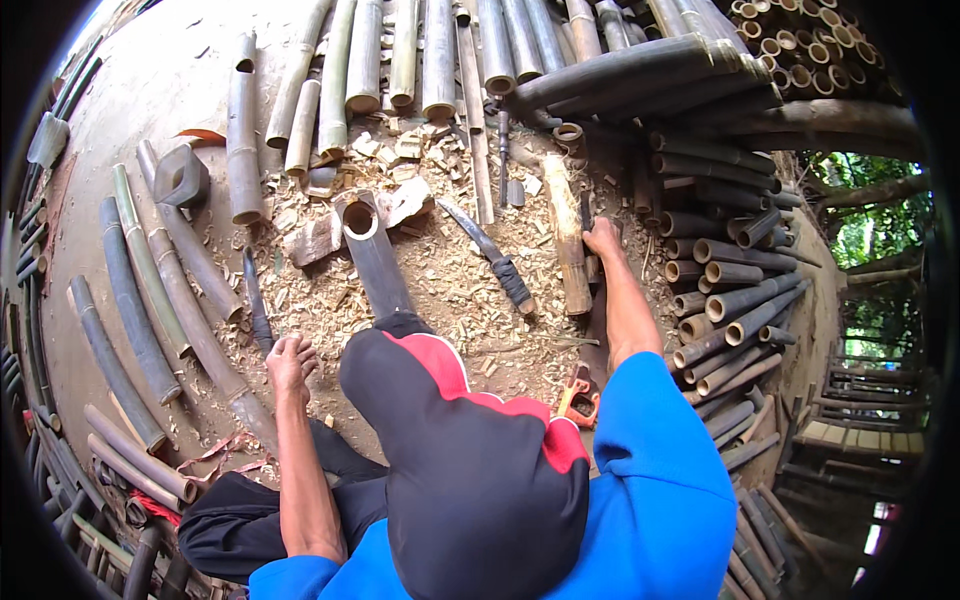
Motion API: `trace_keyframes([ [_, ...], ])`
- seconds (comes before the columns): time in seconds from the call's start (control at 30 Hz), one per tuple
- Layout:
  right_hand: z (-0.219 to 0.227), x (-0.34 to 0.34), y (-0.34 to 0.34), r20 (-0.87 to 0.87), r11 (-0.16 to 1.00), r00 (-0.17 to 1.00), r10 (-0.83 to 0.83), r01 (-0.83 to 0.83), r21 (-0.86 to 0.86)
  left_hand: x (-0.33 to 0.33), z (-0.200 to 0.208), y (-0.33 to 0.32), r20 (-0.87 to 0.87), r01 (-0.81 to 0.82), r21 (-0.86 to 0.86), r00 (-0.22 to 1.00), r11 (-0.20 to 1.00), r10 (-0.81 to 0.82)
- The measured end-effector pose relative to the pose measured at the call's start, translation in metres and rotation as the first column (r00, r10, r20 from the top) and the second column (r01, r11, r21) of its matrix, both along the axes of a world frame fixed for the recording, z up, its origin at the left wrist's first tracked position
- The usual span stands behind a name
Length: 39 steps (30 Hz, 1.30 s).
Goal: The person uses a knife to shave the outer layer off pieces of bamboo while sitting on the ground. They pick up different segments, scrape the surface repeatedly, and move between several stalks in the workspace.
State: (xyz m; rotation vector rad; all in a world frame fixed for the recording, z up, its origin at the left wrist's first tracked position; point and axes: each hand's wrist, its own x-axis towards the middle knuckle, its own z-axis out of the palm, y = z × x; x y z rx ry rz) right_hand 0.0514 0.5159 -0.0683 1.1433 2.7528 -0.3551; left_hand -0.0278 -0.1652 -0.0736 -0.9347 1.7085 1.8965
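My right hand [603,238] is stretched forward, its fingers closed around a narrow dark tool [586,210] beside a pale, peeled bamboo log [566,235]. What kind of tool it is cannot be made out. My left hand [290,366] is curled near the end of a black-handled knife [257,300]; whether it touches the handle or holds anything is unclear. Between my hands, a dark bamboo tube [378,260] leans with its hollow end on a wooden block [315,240]. A curved knife with a wrapped handle [508,278] lies on the chips. An orange-handled saw [578,398] is near my right arm.
Wood chips [450,335] cover the ground. Bamboo poles [438,60] lie in rows ahead, with more poles [135,300] at left and a stack of cut tubes [740,275] at right. A grey square container [182,177] stands at left. A chisel-like tool [514,190] lies ahead.
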Motion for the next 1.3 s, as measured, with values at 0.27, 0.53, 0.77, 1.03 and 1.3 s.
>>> trace_keyframes([
  [0.27, 0.042, -0.021, -0.023, -0.243, 0.931, 0.962, -0.128, 0.032, -0.364, -0.002, 0.008, 0.048, -0.091, 0.276, -0.100, 0.954, 0.956, -0.285],
  [0.53, 0.154, -0.065, -0.119, -0.139, 0.253, 0.879, -0.457, -0.021, -0.967, -0.018, 0.053, 0.103, -0.364, 0.318, -0.019, 0.881, 0.948, -0.302],
  [0.77, 0.244, -0.137, -0.278, -0.178, 0.272, 0.984, -0.023, -0.165, -0.948, -0.012, 0.071, 0.115, -0.553, 0.224, -0.212, 0.775, 0.951, -0.306],
  [1.03, 0.149, -0.126, -0.311, -0.217, 0.035, 0.976, 0.015, -0.217, -0.976, -0.044, 0.224, 0.186, -0.783, 0.236, -0.613, -0.057, 0.754, -0.619],
  [1.3, 0.065, -0.129, -0.328, 0.220, 0.716, 0.700, 0.679, -0.567, -0.408, -0.131, 0.158, 0.244, 0.126, 0.500, -0.749, -0.537, -0.435, -0.834],
])
